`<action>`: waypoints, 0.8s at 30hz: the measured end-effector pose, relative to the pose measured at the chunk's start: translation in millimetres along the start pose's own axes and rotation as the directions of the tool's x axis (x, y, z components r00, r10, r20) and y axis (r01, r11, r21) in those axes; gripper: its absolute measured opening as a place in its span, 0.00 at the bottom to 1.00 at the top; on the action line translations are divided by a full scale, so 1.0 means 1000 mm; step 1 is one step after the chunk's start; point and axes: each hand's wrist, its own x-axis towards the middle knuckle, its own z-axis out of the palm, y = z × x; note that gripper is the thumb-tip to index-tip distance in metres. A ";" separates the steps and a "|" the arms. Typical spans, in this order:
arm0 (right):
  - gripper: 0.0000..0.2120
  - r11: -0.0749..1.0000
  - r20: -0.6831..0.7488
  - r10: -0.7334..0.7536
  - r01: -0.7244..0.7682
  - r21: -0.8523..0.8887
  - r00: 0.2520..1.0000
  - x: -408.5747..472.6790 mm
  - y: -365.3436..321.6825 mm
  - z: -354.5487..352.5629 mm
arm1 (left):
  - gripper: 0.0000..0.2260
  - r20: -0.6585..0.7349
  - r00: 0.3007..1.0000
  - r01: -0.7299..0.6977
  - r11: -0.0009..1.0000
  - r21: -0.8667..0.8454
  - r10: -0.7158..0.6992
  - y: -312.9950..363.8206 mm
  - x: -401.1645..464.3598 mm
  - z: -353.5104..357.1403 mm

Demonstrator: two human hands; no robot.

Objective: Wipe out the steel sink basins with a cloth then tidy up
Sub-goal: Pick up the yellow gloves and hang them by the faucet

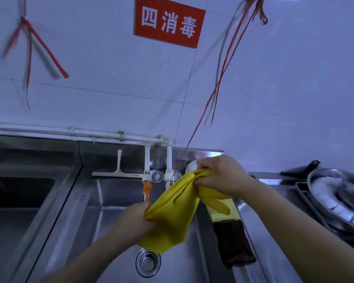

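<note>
A yellow cloth (173, 209) is stretched in the air over the middle steel sink basin (110, 201). My left hand (134, 218) grips its lower end above the basin. Up near the back right corner of the basin, my right hand (221, 175) grips the upper end. The cloth hangs bunched between both hands, and its loose edge drops toward the drain strainer (148, 262). A second basin (18, 201) lies to the left.
Two white taps (147, 168) stand at the back, one with an orange nozzle (147, 189). A squeegee (118, 173) lies on the back ledge. A yellow glove and a dark cloth (233, 242) hang over the right rim. Steel pans (335, 197) sit on the right counter.
</note>
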 end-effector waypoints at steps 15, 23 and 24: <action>0.16 0.928 -0.158 0.312 -0.265 0.261 0.937 0.047 0.102 0.034 | 0.08 -0.230 0.787 -0.242 0.629 0.738 0.572 0.099 0.198 -0.109; 0.15 0.860 -0.196 0.375 -0.262 0.437 0.906 0.046 0.139 0.071 | 0.08 -0.156 0.916 -0.322 0.908 0.268 0.370 0.136 0.254 -0.065; 0.15 0.856 -0.189 0.378 -0.265 0.444 0.906 0.045 0.142 0.076 | 0.08 -0.118 0.932 -0.322 0.933 0.161 0.342 0.136 0.256 -0.060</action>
